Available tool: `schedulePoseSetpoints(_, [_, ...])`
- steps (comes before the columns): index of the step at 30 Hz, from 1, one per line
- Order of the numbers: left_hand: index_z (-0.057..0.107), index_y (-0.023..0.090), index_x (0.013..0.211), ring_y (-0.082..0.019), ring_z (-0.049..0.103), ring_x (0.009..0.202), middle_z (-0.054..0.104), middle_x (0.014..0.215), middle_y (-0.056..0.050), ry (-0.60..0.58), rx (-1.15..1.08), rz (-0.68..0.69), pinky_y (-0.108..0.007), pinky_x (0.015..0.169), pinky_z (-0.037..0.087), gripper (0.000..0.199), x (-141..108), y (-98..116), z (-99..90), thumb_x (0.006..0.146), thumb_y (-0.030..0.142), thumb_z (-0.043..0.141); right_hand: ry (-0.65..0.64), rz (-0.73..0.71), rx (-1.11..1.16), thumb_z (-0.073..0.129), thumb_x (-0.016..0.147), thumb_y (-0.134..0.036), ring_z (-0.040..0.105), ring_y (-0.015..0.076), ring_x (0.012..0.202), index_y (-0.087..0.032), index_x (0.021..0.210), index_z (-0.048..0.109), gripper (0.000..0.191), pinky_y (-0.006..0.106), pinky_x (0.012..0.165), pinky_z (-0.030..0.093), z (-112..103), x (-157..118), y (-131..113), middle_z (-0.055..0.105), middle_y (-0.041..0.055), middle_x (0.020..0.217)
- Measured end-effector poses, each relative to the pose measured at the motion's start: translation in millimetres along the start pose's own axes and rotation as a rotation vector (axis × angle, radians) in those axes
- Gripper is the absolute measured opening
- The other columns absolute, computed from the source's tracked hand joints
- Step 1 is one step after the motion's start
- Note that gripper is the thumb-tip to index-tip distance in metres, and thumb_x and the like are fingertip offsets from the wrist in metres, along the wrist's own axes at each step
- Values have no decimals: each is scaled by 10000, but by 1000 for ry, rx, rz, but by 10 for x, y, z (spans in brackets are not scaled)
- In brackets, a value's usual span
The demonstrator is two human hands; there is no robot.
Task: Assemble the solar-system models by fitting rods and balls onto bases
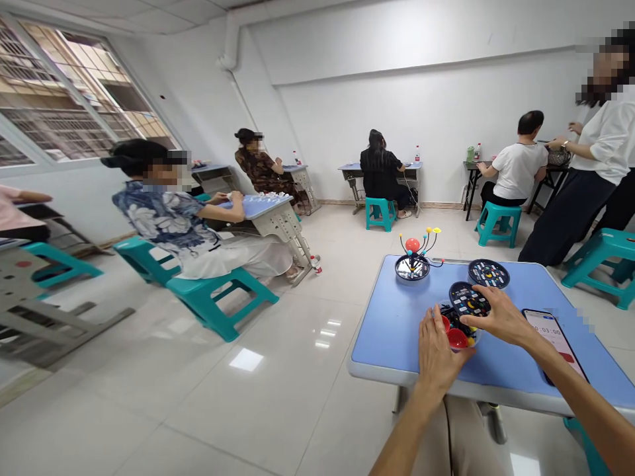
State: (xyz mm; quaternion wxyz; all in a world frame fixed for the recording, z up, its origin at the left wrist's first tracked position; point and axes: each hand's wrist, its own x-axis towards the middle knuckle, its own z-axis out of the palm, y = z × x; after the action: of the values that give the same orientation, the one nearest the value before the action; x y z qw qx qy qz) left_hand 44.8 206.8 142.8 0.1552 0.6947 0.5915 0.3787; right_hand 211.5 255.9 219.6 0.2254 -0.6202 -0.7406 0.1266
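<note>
At the black disc (pixel 466 299) — both hands (pixel 439 354) (pixel 499 316)

Classroom-like room with blue school desks (pixel 397 330) and teal plastic stools (pixel 499 221)

Pale blue tabletop (pixel 397 337). Near black disc (pixel 467 299) and far black disc (pixel 489 273), both dotted with multicoloured marks. Red cups (pixel 457 338) at near edge. Far left, orange ball (pixel 412 244), yellow tips (pixel 436 231). Teal stool (pixel 499 221) far right. Navy-and-white floral shirt (pixel 159 218) left.
</note>
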Motion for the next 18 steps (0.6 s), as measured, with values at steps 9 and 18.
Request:
schedulePoseSetpoints(9, [156, 211, 1522, -365, 323, 1415, 368, 1510, -190, 74, 18, -124, -563, 1106, 347, 1062, -228, -520, -649, 689, 414, 781, -32, -26, -107, 681, 684, -591, 529, 337, 1107, -176, 1329, 526, 783, 421, 927, 446, 253, -171, 222, 553, 151, 1227])
schedulePoseSetpoints(18, [119, 247, 1531, -347, 253, 1452, 290, 1564, -174, 33, -48, -100, -562, 1136, 315, 1076, -267, -633, -716, 701, 396, 787, -31, -134, -312, 716, 674, -550, 508, 360, 1090, -139, 1302, 552, 768, 435, 911, 412, 531, -182, 17, 539, 193, 1233])
